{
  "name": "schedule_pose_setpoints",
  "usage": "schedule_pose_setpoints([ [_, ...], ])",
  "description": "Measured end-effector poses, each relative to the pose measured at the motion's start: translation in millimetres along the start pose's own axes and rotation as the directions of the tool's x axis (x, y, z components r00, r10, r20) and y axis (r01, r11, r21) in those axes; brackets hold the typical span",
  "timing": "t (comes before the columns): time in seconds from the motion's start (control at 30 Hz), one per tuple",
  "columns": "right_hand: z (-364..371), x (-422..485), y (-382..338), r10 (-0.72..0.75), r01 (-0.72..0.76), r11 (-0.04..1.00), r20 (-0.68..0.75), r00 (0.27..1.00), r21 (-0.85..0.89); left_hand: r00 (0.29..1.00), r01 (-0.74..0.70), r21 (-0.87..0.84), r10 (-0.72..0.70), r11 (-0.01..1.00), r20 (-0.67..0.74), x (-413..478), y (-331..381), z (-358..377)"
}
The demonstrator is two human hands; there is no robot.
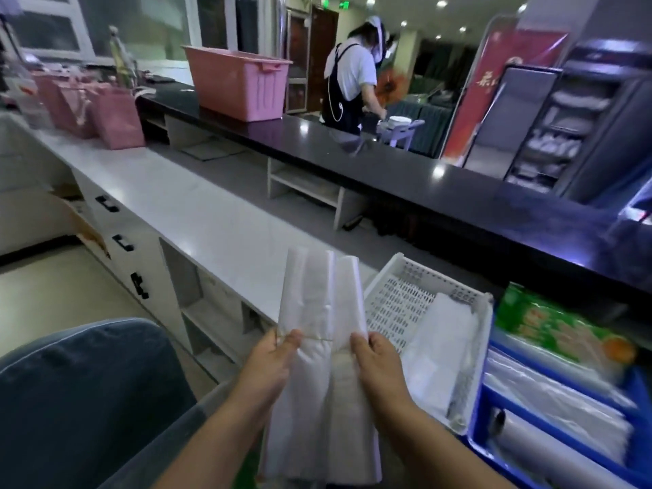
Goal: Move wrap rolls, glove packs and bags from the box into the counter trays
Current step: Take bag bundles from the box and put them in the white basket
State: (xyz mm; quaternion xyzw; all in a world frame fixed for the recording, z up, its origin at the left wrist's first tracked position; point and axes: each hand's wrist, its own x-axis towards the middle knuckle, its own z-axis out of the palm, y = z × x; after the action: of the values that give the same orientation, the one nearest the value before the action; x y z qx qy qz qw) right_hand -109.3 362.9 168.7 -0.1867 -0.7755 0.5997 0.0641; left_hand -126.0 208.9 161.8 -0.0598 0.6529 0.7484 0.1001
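the left hand (271, 361) pinches the left edge of a bundle of white bags (317, 347), thumb on top and fingers tucked under. a thin rubber band (310, 338) runs around the bundle, and the left thumb sits right on it. the right hand (377, 365) pinches the right edge the same way. both hands hold the bundle up in the air, above the front of the white counter (197, 213).

just to the right sits a white tray (398, 277) with holes in it, and more white bags (441, 340) lie inside it. next to that is a blue tray (476, 418) with clear wrap rolls (550, 393) and a green pack (557, 326). far back, a pink tub (236, 82) stands on the dark counter (388, 164). a person in an apron (347, 82) stands behind it.
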Motion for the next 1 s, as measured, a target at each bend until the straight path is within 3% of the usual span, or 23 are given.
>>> schedule_pose_setpoints([
  [0.23, -106.6, 79.8, 9.3, 0.083, -0.056, 0.988, -0.189, 0.978, 0.145, 0.990, -0.114, 0.381, 0.136, 0.917, -0.031, 70.0, 17.8, 95.3],
  [0.5, -196.5, 154.0, 40.7, 0.133, -0.087, 0.974, -0.218, 0.967, 0.208, 0.980, -0.183, 0.762, 0.176, 0.621, 0.092, 152.7, 6.5, 197.2],
  [0.67, -220.7, 171.1, 58.7, 0.183, -0.126, 0.959, -0.213, 0.960, 0.256, 0.979, -0.185, 0.878, 0.158, 0.441, 0.127, 179.4, -15.6, 223.0],
  [0.87, -224.3, 179.9, 66.1, 0.207, -0.159, 0.959, -0.194, 0.959, 0.236, 0.899, -0.358, 0.933, 0.286, 0.044, 0.332, 179.7, -44.1, 222.9],
  [0.93, -220.9, 179.6, 64.8, 0.211, -0.163, 0.958, -0.192, 0.959, 0.235, 0.862, -0.452, 0.889, 0.222, -0.072, 0.456, 178.1, -54.0, 218.6],
  [1.0, -216.8, 177.2, 62.1, 0.203, -0.154, 0.961, -0.207, 0.957, 0.228, 0.849, -0.519, 0.852, 0.072, -0.070, 0.523, 178.2, -63.2, 211.7],
])
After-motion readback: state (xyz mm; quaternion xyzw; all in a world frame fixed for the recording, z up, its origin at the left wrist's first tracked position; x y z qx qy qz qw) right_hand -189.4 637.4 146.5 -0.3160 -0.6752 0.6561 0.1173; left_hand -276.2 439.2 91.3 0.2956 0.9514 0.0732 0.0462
